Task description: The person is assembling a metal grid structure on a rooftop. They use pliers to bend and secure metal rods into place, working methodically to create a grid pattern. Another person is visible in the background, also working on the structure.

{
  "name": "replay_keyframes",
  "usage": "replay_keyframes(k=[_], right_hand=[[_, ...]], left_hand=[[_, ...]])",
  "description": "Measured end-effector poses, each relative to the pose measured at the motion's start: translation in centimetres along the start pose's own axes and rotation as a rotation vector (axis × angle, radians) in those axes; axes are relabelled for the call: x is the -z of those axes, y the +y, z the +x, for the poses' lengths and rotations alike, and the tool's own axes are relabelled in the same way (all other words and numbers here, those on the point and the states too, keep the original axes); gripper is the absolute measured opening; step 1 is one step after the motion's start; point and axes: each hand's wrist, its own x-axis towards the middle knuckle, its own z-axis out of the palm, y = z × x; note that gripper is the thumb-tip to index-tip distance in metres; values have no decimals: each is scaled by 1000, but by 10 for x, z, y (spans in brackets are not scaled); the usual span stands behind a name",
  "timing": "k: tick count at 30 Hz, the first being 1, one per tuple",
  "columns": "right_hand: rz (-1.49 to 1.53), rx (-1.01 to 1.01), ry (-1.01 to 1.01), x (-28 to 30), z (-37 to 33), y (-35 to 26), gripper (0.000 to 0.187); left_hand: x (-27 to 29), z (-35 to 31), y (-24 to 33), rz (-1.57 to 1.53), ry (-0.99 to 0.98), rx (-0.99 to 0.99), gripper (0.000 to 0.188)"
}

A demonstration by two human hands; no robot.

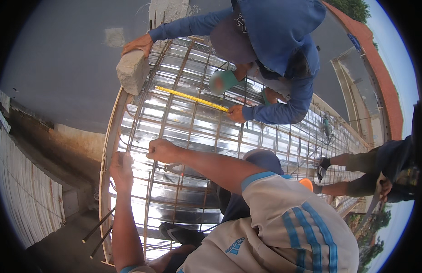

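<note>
My left hand (122, 171) is closed at the formwork's left edge, over the rebar near the wooden side board (109, 136). To its right, my right hand (161, 150) is curled into a fist just above the steel rebar mesh (191, 122). Whatever either hand pinches is too small or hidden to make out. Below my right wrist, what looks like a pair of pincers (171, 167) rests by the mesh. Across from me, a co-worker in a blue hooded top stretches a yellow measuring tape (192, 98) over the bars, one hand (236, 113) at its right end.
The co-worker's other hand (139, 44) rests on a concrete block (132, 72) at the board's corner. Shiny metal decking (163, 211) lies under the mesh. Rebar ends (99, 227) stick out lower left, above a drop. A green power tool (327, 127) and another person's legs (345, 175) are right.
</note>
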Motion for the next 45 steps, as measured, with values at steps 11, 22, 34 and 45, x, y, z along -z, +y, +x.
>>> replay_keyframes(k=[11,22,34,45], right_hand=[[367,-69,-379,61,5,-60,28],[392,-456,306,86,17,-8,24],[-681,462,30,14,9,-57,49],[-10,52,-94,11,3,-82,28]], left_hand=[[28,13,-43,-206,84,360,17],[52,3,-54,-7,-142,255,27],[42,9,-14,-197,-226,482,22],[42,12,-1,-336,-289,359,22]])
